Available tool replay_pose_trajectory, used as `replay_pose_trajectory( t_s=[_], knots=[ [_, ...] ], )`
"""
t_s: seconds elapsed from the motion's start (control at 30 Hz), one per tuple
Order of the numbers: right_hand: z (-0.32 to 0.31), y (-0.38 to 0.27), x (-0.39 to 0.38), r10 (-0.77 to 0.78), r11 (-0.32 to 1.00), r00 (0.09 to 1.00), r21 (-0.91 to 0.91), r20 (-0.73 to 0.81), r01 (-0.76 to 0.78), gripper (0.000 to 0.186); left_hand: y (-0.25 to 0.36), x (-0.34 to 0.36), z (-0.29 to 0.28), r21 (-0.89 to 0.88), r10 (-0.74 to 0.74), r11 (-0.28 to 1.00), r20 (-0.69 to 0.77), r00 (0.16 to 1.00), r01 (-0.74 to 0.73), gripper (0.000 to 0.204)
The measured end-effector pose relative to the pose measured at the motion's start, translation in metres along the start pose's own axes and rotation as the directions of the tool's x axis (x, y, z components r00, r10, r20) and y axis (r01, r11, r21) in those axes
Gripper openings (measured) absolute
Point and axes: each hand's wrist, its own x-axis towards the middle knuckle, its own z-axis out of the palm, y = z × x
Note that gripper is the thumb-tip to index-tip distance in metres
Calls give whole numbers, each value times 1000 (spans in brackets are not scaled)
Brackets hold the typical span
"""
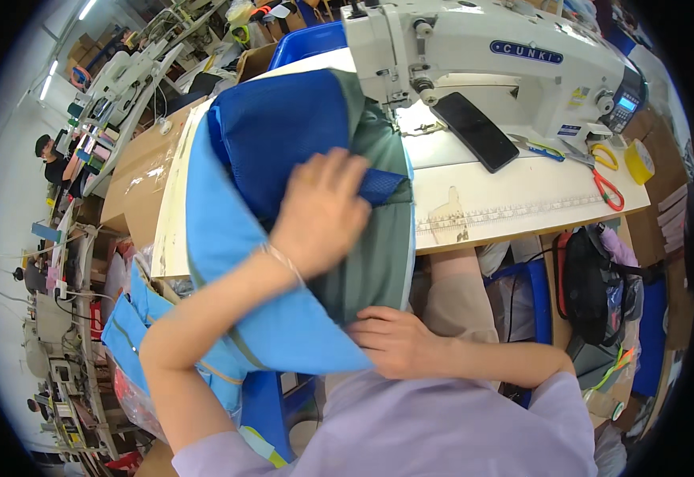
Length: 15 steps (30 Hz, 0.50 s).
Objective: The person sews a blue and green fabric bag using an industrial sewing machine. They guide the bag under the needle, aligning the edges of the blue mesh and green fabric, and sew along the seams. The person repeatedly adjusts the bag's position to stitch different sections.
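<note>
A large sewn fabric piece lies over the table's front edge, with a light blue panel [283, 326], a grey-green panel [363, 262] and dark blue mesh fabric [283, 119] on top. My left hand [323, 211] rests on the mesh fabric with its fingers stretched out, slightly blurred. At the near edge of the piece, my right hand [395, 342] has its fingers curled over the cloth where the grey-green and light blue panels meet. The far edge of the cloth lies beside the needle area of a white sewing machine [474, 63].
On the sewing table [522, 195] lie a black phone [474, 131], red-and-yellow-handled scissors [593, 163] and a yellow tape roll [639, 163]. A blue bin [307, 44] stands behind. Left are a cardboard box [144, 175] and more light blue pieces [124, 334]. A person [53, 163] is far left.
</note>
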Motion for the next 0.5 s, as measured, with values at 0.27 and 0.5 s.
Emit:
replay_pose_trajectory(
  t_s=[0.27, 0.5],
  knots=[
    [22, 11, -1, 196, 903, 974, 409, -116, -133, 20, -131, 24, 42, -58, -137, 989, -48, 989, 134, 54],
    [16, 12, 34, 287, 862, 956, 453, -67, -228, 18, 48, -68, -96, -105, 197, 976, 36, 980, -192, 29]
  ],
)
